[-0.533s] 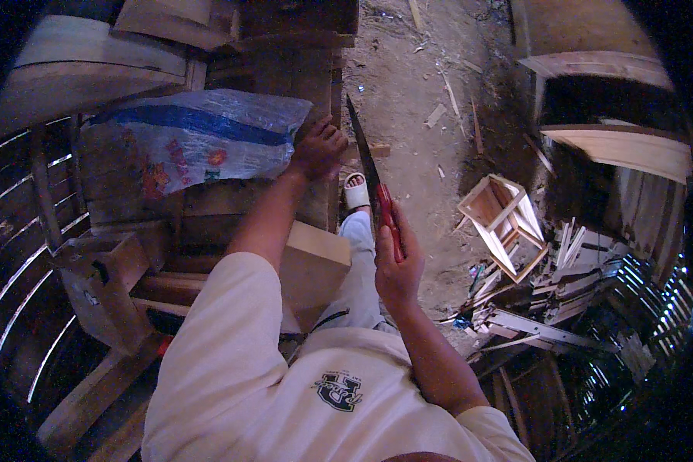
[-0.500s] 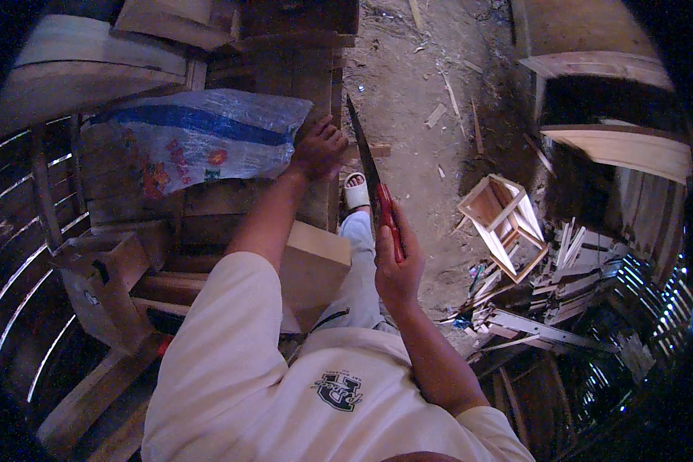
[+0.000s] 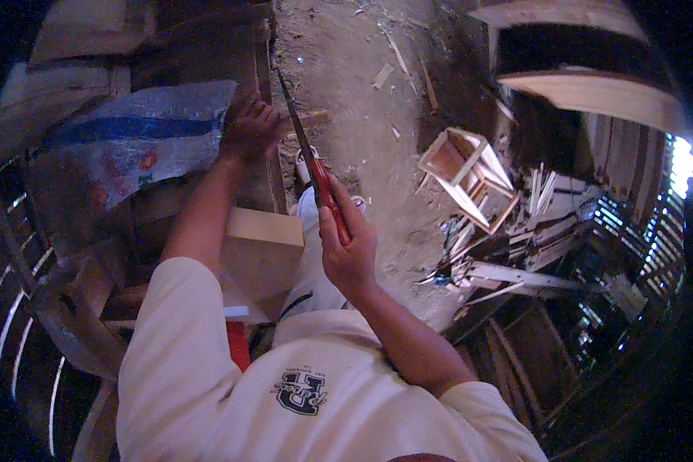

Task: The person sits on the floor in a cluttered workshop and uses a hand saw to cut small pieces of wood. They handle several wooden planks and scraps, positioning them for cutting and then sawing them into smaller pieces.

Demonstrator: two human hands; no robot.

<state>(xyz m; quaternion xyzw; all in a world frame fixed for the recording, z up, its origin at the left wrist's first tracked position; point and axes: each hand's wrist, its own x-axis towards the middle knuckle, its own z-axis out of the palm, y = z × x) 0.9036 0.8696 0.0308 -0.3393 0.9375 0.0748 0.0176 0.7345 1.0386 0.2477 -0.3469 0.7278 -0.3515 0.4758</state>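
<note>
My right hand [image 3: 350, 250] is closed round the red handle of a handsaw [image 3: 303, 138]. The saw's dark blade points away from me and crosses a thin wooden strip [image 3: 316, 118] that juts past the right edge of a wooden bench [image 3: 266, 181]. At that edge my left hand [image 3: 252, 129], a little blurred, has its fingers curled down on the strip's inner end, which they hide. Just left of these fingers, a white plastic sack [image 3: 150, 138] with a blue stripe lies on the bench.
A pale box-like wooden piece [image 3: 262, 231] stands by my left leg. On the dirt floor [image 3: 346, 92] to the right are a small wooden frame [image 3: 470, 177] and a heap of wood scraps [image 3: 547, 223]. Wooden furniture parts [image 3: 593, 96] stand at the far right.
The view has swung, so the scene sits further left. The saw has tilted, and its blade now shows more edge-on. My left hand keeps its place at the bench edge.
</note>
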